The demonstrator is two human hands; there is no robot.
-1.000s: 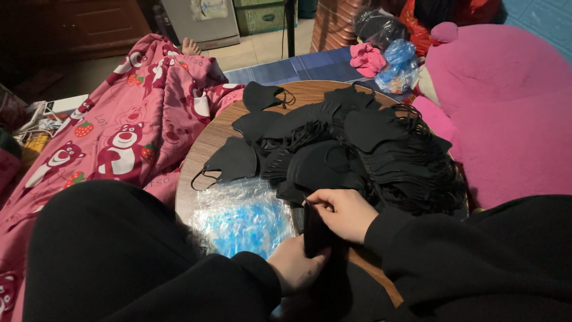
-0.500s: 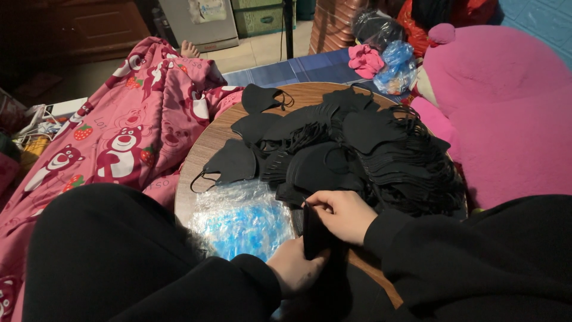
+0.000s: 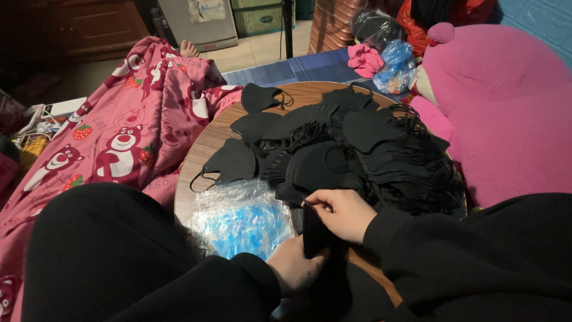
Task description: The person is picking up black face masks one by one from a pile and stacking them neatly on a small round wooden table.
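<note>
Landmark: round table (image 3: 205, 143). On it, a heap of masks (image 3: 363, 143) covers the middle and right. A single mask (image 3: 229, 162) lies at the heap's left. Plastic bags (image 3: 241, 217) lie on the near-left edge. Both hands (image 3: 339, 211) hold a mask stack (image 3: 314, 229) at the near edge. A blanket (image 3: 119, 137) lies left of the table; a plush cushion (image 3: 506, 101) sits to its right.

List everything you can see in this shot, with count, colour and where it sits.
Round table: one, brown wood, centre.
Face masks: a large heap, too many to count, black, covering most of the table.
Single mask: one, black, lying apart at the heap's left edge.
Plastic bags: a clear stack with blue print, near edge of the table.
Blanket: one, pink with bear and strawberry pattern, left.
Plush cushion: one, pink, right.
Knotted bag: one, blue and clear, behind the table.
Folded masks: a small black bundle, between both hands.
Left hand: under the bundle, black sleeve.
Right hand: gripping the bundle's top, black sleeve.
</note>
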